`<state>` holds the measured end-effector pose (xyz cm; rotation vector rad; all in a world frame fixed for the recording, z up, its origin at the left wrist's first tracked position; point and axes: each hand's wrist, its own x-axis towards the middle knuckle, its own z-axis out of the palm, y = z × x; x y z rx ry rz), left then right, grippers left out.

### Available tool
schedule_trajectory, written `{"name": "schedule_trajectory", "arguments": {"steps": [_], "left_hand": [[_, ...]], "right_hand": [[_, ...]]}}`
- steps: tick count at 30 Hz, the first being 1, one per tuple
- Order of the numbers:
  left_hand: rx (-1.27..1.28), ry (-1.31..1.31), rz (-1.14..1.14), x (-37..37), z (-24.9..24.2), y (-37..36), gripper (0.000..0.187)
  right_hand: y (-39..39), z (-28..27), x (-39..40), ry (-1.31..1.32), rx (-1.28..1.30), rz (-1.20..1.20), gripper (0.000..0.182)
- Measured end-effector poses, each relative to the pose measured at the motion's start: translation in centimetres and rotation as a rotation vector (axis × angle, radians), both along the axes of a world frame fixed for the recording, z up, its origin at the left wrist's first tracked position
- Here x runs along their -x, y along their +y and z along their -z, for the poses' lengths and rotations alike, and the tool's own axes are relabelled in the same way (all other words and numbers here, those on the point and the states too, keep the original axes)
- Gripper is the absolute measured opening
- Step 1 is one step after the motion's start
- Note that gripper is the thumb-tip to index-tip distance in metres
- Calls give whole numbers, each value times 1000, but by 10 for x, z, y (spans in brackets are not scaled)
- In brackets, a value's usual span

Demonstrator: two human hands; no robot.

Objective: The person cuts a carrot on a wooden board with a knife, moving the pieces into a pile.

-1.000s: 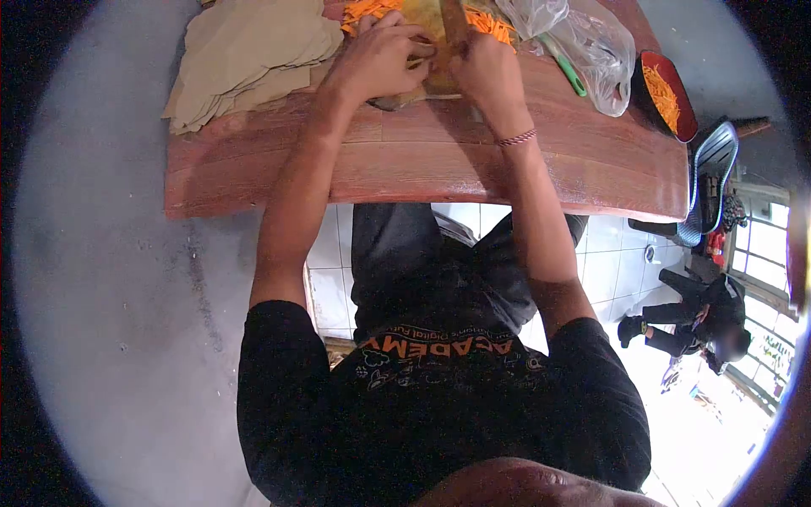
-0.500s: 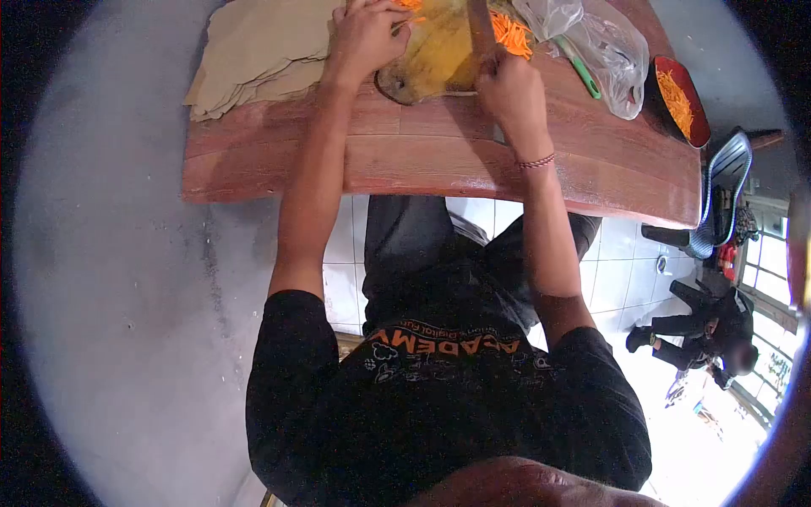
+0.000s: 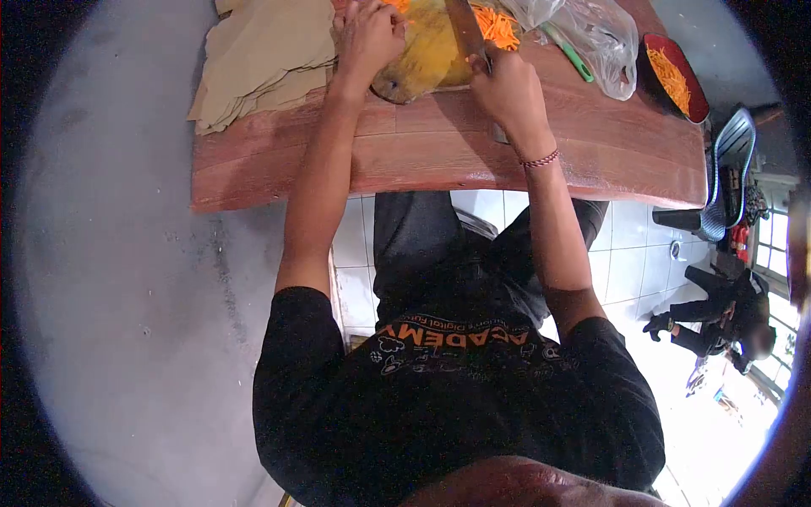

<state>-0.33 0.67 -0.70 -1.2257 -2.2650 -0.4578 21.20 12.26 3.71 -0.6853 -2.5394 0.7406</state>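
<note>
My right hand (image 3: 511, 91) is wrapped round the handle of a knife (image 3: 465, 27). Its dark blade points away from me over a yellow-stained wooden cutting board (image 3: 427, 63). On the board's left side, my left hand (image 3: 370, 40) has its fingers curled down on orange carrot (image 3: 399, 4), mostly hidden and cut off by the frame's top edge. Thin carrot strips (image 3: 498, 29) lie heaped just right of the blade.
Brown paper sheets (image 3: 262, 63) are stacked at the table's left. To the right lie a green-handled tool (image 3: 574, 61), a clear plastic bag (image 3: 604, 42) and a dark red tray (image 3: 697, 101) holding carrot strips. Beyond are a chair (image 3: 733, 160) and a seated person (image 3: 726, 313).
The view has shifted slightly. The knife and my right hand sit a little closer to my left hand, and the blade leans more to the left. Both hands keep their hold.
</note>
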Motion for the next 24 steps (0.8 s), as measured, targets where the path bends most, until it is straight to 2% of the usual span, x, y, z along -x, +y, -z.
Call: {"name": "schedule_trajectory", "arguments": {"steps": [5,10,14,17,19,22,24], "left_hand": [[45,5,-33,-16,2,1,21],[56,-65,132,-51,-11,3,26],[29,-55,173,-42,-17,-1,22],[28,-202,265,-36,-21,-11,19],[-61,-180,363,-25,-11,-10,22],[-61,-231,460,-18,1,-6,28],[-10,-221,427,-13,5,-4,31]], "right_hand": [[-3,3,0,45,-28,-26,23],[-7,4,-3,27,-13,-44,22],[-12,2,-2,17,-33,-46,22],[-13,-2,-2,23,-42,-50,22],[-14,-4,-1,20,-41,-56,22],[-13,-3,0,21,-12,-65,22],[-13,4,2,12,-62,-65,21]]}}
